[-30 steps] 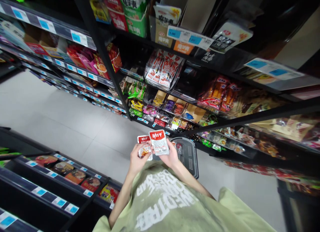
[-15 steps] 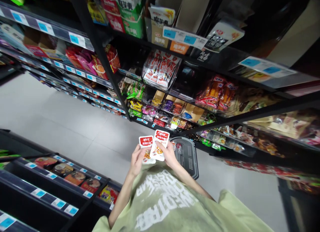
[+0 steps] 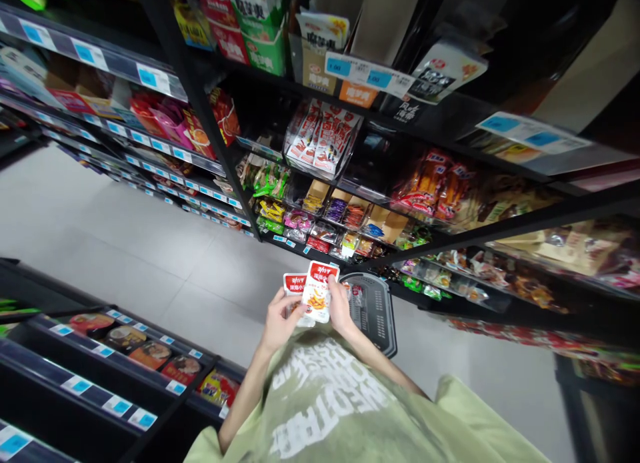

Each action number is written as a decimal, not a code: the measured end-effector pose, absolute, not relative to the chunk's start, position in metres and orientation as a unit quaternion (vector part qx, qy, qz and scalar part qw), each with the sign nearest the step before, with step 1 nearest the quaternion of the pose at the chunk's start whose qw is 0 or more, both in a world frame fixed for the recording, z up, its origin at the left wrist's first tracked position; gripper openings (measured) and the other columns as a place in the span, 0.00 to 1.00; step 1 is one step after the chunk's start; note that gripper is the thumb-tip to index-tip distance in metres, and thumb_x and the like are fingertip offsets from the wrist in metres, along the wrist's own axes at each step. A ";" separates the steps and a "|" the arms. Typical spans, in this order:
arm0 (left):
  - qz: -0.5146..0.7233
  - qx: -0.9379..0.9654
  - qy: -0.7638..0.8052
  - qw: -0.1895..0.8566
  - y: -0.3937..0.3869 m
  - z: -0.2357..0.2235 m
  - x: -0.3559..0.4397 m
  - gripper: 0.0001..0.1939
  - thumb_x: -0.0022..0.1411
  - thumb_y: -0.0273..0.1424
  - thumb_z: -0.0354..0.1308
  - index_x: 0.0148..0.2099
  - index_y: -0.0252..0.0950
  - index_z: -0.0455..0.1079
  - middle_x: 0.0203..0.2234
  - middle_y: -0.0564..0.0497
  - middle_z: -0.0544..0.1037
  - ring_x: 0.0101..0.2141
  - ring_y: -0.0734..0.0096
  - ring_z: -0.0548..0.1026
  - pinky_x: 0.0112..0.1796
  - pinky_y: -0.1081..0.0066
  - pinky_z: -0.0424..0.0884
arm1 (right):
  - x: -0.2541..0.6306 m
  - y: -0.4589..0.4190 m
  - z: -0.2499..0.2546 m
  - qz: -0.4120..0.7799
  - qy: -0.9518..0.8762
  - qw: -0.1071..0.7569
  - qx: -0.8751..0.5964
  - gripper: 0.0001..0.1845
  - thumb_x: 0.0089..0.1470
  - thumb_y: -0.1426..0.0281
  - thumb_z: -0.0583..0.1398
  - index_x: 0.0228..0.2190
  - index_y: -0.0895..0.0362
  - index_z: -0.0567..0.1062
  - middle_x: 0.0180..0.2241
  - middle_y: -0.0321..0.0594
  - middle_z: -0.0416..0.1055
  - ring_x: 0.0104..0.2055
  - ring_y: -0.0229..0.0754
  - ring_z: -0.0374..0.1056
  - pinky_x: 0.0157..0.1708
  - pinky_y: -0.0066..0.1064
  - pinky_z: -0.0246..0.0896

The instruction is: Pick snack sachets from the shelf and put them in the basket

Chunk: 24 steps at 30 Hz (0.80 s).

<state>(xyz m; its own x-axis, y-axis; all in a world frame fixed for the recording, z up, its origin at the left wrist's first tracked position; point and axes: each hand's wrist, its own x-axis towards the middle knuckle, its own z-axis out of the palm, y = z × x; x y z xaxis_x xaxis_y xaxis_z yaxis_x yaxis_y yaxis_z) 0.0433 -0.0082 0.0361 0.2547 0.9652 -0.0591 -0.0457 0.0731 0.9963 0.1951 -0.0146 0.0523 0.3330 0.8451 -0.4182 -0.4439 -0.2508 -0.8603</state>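
Two small red-and-white snack packets are held in front of my chest. My left hand (image 3: 278, 323) grips the left packet (image 3: 295, 285) by its lower edge. My right hand (image 3: 343, 311) holds the right packet (image 3: 319, 291), which overlaps the left one and faces me with its printed front. Both hands are closed on the packets. A dark shopping basket (image 3: 376, 313) sits on the floor just beyond my right hand.
Black shelves (image 3: 320, 176) packed with snack bags run across the back and right, with blue price tags. A lower shelf (image 3: 125, 363) of bowl foods stands at the left. Grey tiled floor (image 3: 125, 243) lies between them.
The right packet has been turned over from its white back to its printed front. Both packets have drawn together and now overlap more.
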 end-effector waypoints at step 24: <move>0.430 0.569 0.437 0.548 -0.009 0.028 0.046 0.08 0.59 0.33 0.64 0.41 0.37 0.79 0.45 0.44 0.74 0.46 0.60 0.76 0.48 0.64 0.73 | 0.200 -0.020 0.038 0.540 -0.221 0.587 -0.561 0.27 0.55 0.46 0.59 0.30 0.58 0.79 0.28 0.43 0.78 0.29 0.47 0.73 0.29 0.33 0.65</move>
